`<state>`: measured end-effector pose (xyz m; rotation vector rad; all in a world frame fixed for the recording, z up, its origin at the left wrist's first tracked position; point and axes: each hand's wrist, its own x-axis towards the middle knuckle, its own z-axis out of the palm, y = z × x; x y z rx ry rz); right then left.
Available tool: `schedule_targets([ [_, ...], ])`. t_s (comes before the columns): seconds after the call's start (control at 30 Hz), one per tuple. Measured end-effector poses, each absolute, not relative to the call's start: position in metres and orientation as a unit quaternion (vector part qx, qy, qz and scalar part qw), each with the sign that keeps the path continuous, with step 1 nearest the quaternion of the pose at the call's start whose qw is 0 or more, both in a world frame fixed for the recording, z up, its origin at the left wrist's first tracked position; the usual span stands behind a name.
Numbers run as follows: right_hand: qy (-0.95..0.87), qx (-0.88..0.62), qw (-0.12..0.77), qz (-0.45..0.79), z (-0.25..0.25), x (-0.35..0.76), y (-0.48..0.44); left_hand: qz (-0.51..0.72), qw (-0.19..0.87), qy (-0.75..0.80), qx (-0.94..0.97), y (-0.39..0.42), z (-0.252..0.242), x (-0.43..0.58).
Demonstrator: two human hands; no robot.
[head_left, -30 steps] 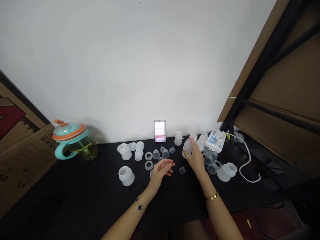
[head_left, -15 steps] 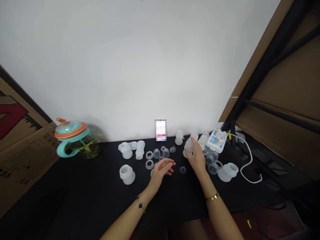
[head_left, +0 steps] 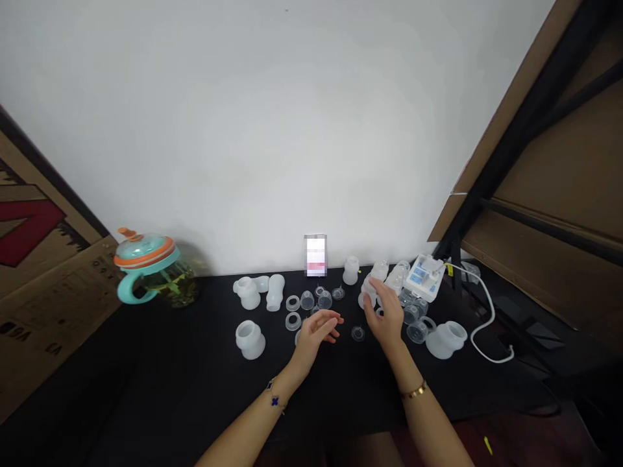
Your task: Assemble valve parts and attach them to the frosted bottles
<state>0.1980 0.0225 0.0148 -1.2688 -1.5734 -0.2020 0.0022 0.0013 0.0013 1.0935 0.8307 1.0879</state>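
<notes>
My right hand [head_left: 388,316] is at the bottle [head_left: 365,285], thumb and forefinger parted around its near side. The grip is slack, not clenched; whether a fingertip touches the plastic, I cannot tell. The bottle stands upright on the table [head_left: 185,376], just beside the clear bottles [head_left: 396,279].

My left hand [head_left: 317,332] is loosely curled beside the small clear parts, with nothing visible in its grasp.

Handling notes, in my judgement: the bottle is light and may tip. Part thumb and forefinger evenly; withdraw them straight back, without a sideways brush. Allow clearance for the clear disc [head_left: 358,333] on the table below the fingers.
</notes>
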Motion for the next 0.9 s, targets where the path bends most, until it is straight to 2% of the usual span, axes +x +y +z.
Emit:
schedule_targets([
  [0.13,-0.708,-0.565,0.417,0.077,0.008,0.19,0.026,0.476,0.642,0.369,0.474,0.002,0.002,0.002],
  [0.27,-0.692,-0.635,0.318,0.126,-0.002,0.189,0.036,0.474,0.641,0.368,0.478,0.002,0.0,0.002],
  [0.43,-0.643,-0.676,0.31,0.185,-0.01,0.197,0.043,0.472,0.635,0.367,0.489,0.002,-0.003,0.002],
  [0.9,-0.619,-0.721,0.264,0.168,-0.01,0.199,0.044,0.472,0.637,0.369,0.484,0.001,0.002,0.002],
])
